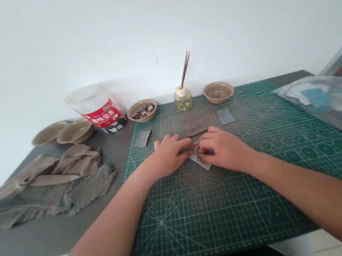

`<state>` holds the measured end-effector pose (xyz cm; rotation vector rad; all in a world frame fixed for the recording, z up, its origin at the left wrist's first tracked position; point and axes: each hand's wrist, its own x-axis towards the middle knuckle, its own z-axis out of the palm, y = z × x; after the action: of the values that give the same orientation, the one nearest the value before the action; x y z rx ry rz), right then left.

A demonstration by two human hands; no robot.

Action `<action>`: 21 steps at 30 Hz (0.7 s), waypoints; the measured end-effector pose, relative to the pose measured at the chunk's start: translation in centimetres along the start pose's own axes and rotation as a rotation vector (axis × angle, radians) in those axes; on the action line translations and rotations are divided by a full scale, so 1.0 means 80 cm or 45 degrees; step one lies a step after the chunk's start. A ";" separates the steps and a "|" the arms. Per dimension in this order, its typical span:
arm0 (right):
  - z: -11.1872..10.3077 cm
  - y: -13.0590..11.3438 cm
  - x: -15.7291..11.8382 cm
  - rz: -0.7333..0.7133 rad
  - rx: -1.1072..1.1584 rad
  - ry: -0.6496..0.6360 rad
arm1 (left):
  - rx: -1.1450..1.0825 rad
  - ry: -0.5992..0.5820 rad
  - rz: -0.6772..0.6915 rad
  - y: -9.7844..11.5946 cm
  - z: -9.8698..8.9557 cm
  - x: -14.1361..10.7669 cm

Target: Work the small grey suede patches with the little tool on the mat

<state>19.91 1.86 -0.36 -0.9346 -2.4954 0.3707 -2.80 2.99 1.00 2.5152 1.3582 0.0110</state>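
On the green cutting mat (pixel 181 228), my left hand (pixel 173 153) and my right hand (pixel 221 148) meet at a small grey sheet (pixel 206 164) that looks like sandpaper. The fingers of both hands are closed in a pinch at its upper part, and its lower corner sticks out between them. Whether a smaller thing is also held there is hidden by the fingers. Just beyond the hands lies a brown square sheet (pixel 194 124) with dark marks. A grey sheet (pixel 143 138) lies to its left and a blue-grey sheet (pixel 226 116) to its right.
Along the wall stand a bowl of small stones (pixel 143 110), a reed diffuser (pixel 183 100) and a brown bowl (pixel 218 92). Leftward are a plastic tub (pixel 98 108), two overlapping bowls (pixel 76 132) and crumpled cloths (pixel 55 191). A clear plastic bag (pixel 329 99) lies at right.
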 end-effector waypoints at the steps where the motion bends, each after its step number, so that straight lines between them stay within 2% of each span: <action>1: 0.000 0.000 0.000 -0.025 0.018 -0.022 | -0.001 0.001 0.002 0.000 0.000 0.000; 4: 0.000 -0.002 -0.001 -0.027 0.054 -0.059 | -0.005 0.002 0.005 0.000 -0.001 -0.001; 8: 0.001 -0.005 0.000 0.057 0.070 -0.006 | 0.013 0.003 0.007 -0.002 0.002 0.001; 13: -0.007 -0.003 -0.009 -0.077 0.085 -0.102 | 0.049 0.051 -0.027 -0.003 0.006 0.002; 17: -0.015 0.004 -0.014 -0.086 0.098 -0.134 | 0.037 0.050 -0.034 -0.002 0.005 0.000; 21: -0.011 0.006 -0.007 -0.127 0.126 -0.141 | 0.027 0.048 -0.012 -0.001 0.004 -0.001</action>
<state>20.98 1.89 0.06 -0.7670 -2.5855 0.5214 -2.87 2.91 0.67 2.5384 1.3916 0.0421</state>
